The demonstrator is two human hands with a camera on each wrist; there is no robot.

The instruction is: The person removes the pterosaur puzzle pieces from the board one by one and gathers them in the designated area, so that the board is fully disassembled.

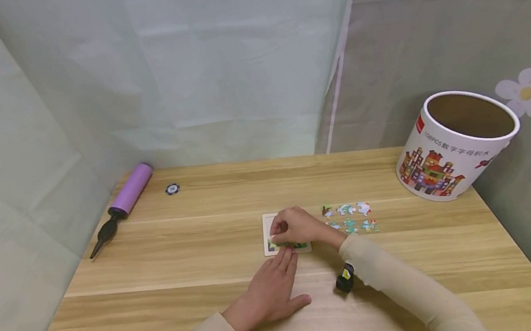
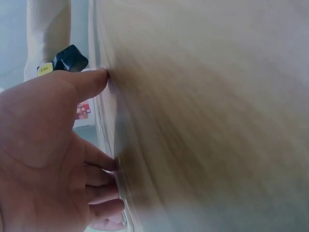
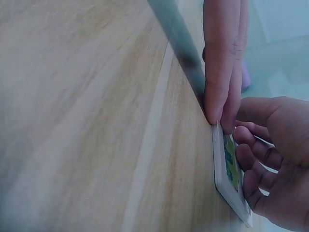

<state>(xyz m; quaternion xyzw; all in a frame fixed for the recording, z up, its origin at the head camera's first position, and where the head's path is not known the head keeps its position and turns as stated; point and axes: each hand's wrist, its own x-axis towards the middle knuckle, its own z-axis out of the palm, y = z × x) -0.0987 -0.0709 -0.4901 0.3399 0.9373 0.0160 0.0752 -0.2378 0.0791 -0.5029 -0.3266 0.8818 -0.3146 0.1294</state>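
A small puzzle board (image 1: 265,225) with a pale frame lies mid-table, its lower part filled with green picture. My left hand (image 1: 272,290) has its fingers straight, tips resting at the board's near edge, thumb spread out on the table. Over the board is my right hand (image 1: 297,226), its thumb and index finger pinching a small puzzle piece at the board's left side; the fingers mostly hide it. In the right wrist view, the curled right fingers (image 3: 246,157) lie close over the green picture. Several loose puzzle pieces (image 1: 350,225) lie in two rows right of the board.
A large white bucket (image 1: 417,178) with printed buildings stands at the back right. At the back left lie a purple hand pump (image 1: 134,187) with a black nozzle and a round chip (image 1: 172,188). Pale cloth hangs behind the wooden table (image 1: 155,260).
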